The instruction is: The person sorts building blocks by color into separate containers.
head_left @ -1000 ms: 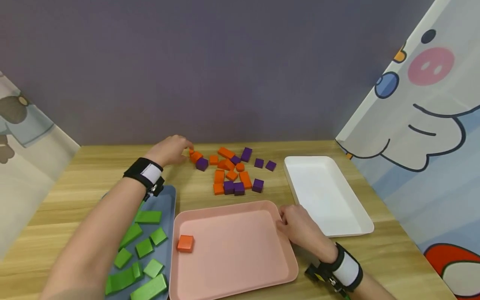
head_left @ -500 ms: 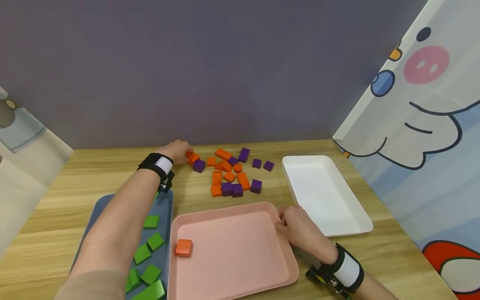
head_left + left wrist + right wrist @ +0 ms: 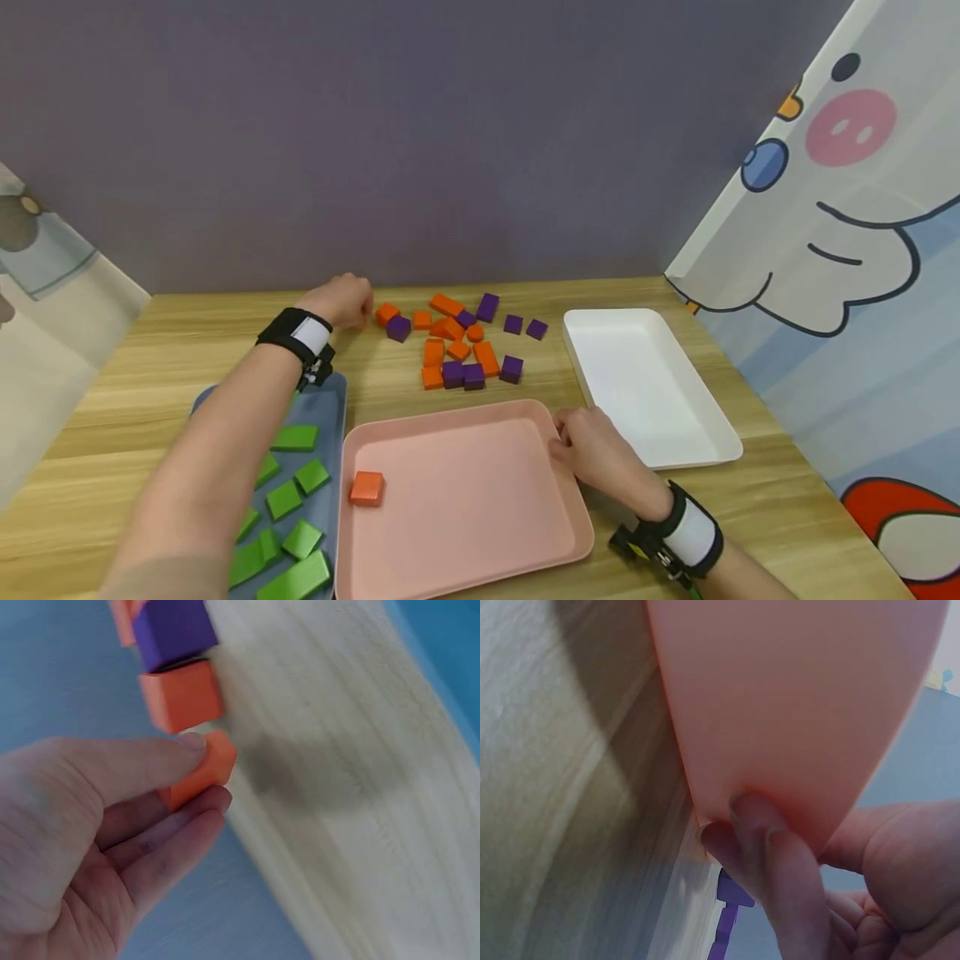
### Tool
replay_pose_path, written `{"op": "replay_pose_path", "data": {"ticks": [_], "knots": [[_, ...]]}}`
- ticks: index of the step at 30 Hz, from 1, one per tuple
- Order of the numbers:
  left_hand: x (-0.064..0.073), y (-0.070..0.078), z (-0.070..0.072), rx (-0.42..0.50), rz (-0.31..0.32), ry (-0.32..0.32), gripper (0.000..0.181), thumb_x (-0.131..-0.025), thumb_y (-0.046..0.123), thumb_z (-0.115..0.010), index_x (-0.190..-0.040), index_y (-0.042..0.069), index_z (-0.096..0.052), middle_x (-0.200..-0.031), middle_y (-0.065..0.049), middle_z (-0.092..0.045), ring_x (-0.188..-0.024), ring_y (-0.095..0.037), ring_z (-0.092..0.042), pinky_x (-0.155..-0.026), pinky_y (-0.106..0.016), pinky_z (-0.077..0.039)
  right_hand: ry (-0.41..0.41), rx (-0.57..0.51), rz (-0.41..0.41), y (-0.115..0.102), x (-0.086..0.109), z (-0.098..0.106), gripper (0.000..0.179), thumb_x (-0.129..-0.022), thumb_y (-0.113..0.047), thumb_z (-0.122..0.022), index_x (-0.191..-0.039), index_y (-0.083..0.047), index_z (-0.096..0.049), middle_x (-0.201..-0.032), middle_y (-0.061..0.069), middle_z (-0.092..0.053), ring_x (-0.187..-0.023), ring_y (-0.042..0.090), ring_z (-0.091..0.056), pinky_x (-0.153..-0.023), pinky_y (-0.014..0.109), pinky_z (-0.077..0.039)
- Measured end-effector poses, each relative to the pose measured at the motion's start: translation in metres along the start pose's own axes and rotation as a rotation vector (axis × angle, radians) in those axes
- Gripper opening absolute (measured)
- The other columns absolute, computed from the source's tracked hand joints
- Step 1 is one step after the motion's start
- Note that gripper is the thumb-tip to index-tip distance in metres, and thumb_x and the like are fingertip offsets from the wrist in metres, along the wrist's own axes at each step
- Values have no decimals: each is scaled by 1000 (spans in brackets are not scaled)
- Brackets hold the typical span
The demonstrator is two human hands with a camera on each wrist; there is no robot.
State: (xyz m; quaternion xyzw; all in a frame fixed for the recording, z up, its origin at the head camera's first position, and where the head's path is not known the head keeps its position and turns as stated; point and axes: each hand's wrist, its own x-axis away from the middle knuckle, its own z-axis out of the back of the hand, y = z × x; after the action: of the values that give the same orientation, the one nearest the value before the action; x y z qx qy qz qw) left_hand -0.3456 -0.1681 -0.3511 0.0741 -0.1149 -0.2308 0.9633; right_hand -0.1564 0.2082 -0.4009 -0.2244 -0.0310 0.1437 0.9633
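No lettering, label, brand, number or sign can be read anywhere here

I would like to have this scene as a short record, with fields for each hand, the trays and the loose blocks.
left hand: pinches an orange block
right hand: grips the right wall of the pink tray
in pink tray: one reddish block, near the left wall
blue-grey tray: green blocks, partly hidden by the left forearm
white tray: right of pink tray
loose on table: orange blocks, purple blocks
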Motion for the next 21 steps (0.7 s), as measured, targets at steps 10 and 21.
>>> {"op": "replay_pose_path", "data": {"ticks": [10,21], "knots": [[54,32,13,-8,-117,65,7,-84,10,-73,-90,7,-73,-80,-4,-65,-70,-18,-55,-68,-34,-49,-20,-13,-19,2,0,0,22,-84,-4,-69,-67,-12,-57,-49,-8,-38,-47,7,-40,-43,19,-27],[97,98,-1,-63,-354,79,7,-80,9,-77,-84,10,-71,-74,1,-62,-66,-11,-51,-64,-26,-49,-11,-8,12,2,-1,0,26,-83,-4,-68,-64,-13,-52,-49,-8,-38,-46,7,-39,-43,19,-27]]}}
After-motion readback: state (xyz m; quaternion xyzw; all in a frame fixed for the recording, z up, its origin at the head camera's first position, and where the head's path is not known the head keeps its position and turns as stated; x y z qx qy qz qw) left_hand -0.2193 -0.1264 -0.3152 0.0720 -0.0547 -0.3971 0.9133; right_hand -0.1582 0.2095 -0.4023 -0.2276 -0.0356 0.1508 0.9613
